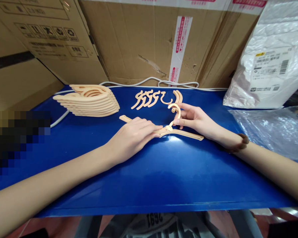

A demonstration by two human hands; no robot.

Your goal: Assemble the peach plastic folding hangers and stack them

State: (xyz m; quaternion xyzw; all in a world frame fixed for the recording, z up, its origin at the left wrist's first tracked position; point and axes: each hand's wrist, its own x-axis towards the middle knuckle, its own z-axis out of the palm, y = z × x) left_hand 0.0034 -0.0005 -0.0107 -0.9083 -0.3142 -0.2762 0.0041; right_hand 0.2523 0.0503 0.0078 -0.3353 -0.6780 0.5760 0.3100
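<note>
A cream plastic hanger (pixel 187 134) lies across the blue table in front of me. My left hand (pixel 135 135) is closed over its left arm, fingers pressed near the centre joint. A curved hanger hook (pixel 179 114) stands up from that joint, its lower end touching it. Thumb and fingers of my right hand (pixel 195 120) pinch the hook's right side. Whether the hook is fastened into the joint, I cannot tell. Behind my hands lie several loose hooks (pixel 149 99) in a row. To their right are some curved pieces (pixel 178 96).
A stack of hanger parts (pixel 89 102) lies at the back left. A white cable (pixel 139 82) runs along the rear edge, below cardboard boxes (pixel 144 43). At the right stand a white parcel bag (pixel 258 72) and clear plastic film (pixel 270 132). The blue table (pixel 164 185) ends near my body.
</note>
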